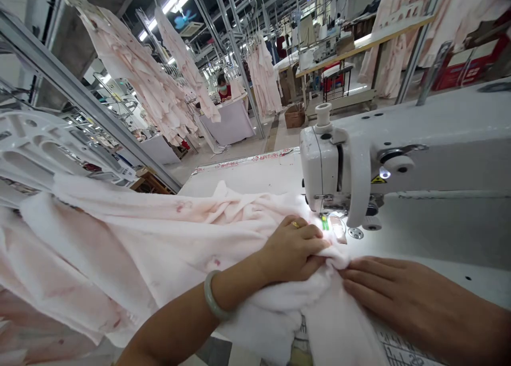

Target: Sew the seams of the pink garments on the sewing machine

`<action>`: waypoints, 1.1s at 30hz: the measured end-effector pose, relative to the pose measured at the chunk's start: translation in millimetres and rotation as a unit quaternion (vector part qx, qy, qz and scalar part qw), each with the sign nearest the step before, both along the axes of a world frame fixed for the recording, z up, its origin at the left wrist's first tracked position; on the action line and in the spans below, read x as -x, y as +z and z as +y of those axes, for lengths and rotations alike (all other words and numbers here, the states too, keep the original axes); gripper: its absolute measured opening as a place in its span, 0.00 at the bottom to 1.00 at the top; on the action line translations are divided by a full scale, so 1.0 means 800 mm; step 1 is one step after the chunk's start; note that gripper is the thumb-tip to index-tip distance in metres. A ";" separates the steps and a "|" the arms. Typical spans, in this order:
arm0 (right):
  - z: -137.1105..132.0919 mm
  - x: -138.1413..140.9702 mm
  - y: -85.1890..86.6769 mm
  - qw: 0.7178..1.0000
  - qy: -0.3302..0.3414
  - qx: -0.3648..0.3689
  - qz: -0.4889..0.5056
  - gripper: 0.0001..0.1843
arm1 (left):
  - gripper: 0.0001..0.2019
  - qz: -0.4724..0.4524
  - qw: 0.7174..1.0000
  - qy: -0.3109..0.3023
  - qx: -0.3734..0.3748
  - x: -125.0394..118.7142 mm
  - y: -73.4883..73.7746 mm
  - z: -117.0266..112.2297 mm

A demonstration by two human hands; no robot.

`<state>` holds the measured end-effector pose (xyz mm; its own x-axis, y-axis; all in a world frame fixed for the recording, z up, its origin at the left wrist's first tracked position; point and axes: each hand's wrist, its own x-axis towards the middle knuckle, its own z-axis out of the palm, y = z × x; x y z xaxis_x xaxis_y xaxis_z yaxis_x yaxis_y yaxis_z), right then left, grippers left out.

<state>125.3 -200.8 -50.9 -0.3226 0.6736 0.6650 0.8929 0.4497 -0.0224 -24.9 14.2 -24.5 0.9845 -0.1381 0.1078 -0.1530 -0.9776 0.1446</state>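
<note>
A pale pink fleecy garment (167, 243) with small darker pink marks spreads from the left across the sewing table. Its bunched edge lies just in front of the lit needle area of a white sewing machine (323, 163). My left hand (297, 249), with a ring and a pale bangle, has its fingers curled down on the cloth close to the green-marked presser foot (324, 222). On the other side of the bunched fold is my right hand (383, 286). Its fingers are held together with their tips at the cloth; the thumb is hidden.
White plastic chair-like shapes (51, 142) stand at the left beside a metal post (99, 99). Pink garments (136, 73) hang from overhead rails. Farther back are a person in red (224, 89), other worktables and a brown box (294, 115). Ruler markings (403, 350) show at the table's front edge.
</note>
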 end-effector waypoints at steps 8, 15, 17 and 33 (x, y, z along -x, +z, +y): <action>0.000 0.012 -0.002 0.997 0.047 -0.006 -0.056 0.21 | 0.27 0.013 0.995 0.081 0.060 0.036 0.035 -0.042; -0.015 0.021 0.011 0.996 0.064 0.057 0.001 0.18 | 0.14 -0.055 0.980 0.173 0.077 0.042 0.002 -0.057; -0.016 0.017 0.020 0.992 0.085 0.088 0.034 0.16 | 0.08 -0.071 0.955 0.230 0.176 0.022 0.008 -0.040; 0.008 -0.025 -0.010 0.965 -0.048 0.194 0.172 0.26 | 0.08 -0.092 0.943 0.236 0.215 0.011 0.011 -0.037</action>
